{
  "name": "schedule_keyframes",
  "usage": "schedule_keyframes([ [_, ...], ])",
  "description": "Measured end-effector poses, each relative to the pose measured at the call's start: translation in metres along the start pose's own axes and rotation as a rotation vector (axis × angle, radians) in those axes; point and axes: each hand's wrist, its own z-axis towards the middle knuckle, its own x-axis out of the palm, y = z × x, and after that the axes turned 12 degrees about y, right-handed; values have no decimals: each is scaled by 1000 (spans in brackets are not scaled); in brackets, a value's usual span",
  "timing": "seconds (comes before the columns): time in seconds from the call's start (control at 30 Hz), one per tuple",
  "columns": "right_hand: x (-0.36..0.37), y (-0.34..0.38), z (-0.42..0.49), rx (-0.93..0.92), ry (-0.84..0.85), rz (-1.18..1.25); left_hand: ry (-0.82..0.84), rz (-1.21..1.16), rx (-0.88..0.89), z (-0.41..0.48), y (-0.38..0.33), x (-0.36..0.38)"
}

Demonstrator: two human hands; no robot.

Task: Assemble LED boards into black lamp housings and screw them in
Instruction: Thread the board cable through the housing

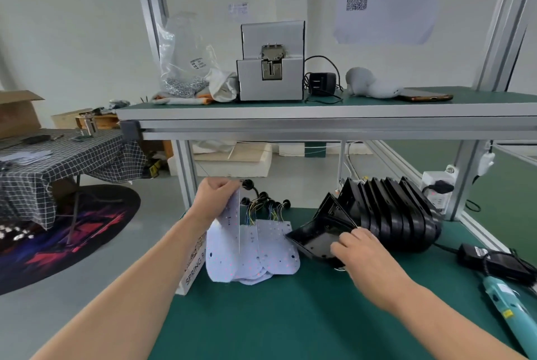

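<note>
A pile of white LED boards [270, 255] with coloured wires and black plugs lies on the green bench [290, 324]. My left hand [213, 194] pinches the top edge of one white LED board [231, 220] and holds it tilted up above the pile. To the right, a row of black lamp housings [401, 214] stands on edge. My right hand [359, 252] grips the nearest black housing [313, 240], which lies tipped toward the boards with its open side up.
A teal electric screwdriver [505, 304] and its black power supply [494, 260] lie at the bench's right. A white carton [193, 269] stands left of the boards. On the upper shelf [319, 111] sit a grey screw feeder [271, 66], a bag of screws [186, 68] and a phone [424, 96].
</note>
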Motion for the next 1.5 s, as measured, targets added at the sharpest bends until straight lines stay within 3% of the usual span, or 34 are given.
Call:
schedule_keyframes([
  [0.13, -2, 4, -11, 26, -98, 53, 16, -213, -383, -31, 16, -31],
  [0.2, -6, 5, -19, 49, -138, 110, 74, -220, -474, -49, 33, -37],
  [0.3, -16, 8, -36, 71, -213, 266, 62, -3, -487, -77, 56, -33],
  [0.37, -19, 12, -53, 38, -245, 452, 39, 291, -490, -93, 65, -26],
  [0.47, -18, 21, -88, 17, -167, 732, -108, 422, -469, -109, 70, -19],
  [0.53, -10, 23, -113, -11, -62, 869, -78, 543, -462, -119, 68, -16],
  [0.67, 9, 11, -147, 48, 58, 939, -65, 628, -509, -135, 64, -7],
  [0.77, 15, -4, -152, 137, 164, 847, -22, 683, -505, -152, 54, 4],
  [0.87, 12, -7, -151, 216, 224, 764, -13, 772, -447, -181, 48, 18],
  [0.93, 1, 11, -150, 276, 140, 681, -26, 781, -408, -202, 47, 23],
  [1.0, -8, 49, -152, 219, 34, 578, -48, 786, -384, -222, 46, 24],
  [1.13, -17, 123, -158, 83, 120, 479, -67, 873, -340, -263, 47, 18],
  [1.3, -11, 111, -166, 44, 169, 377, -15, 964, -285, -304, 43, 11],
  [1.4, -14, 84, -168, -90, 317, 464, -26, 994, -149, -315, 27, 10],
  [1.5, -20, 72, -167, -47, 207, 782, 35, 858, 252, -316, -12, 13],
])
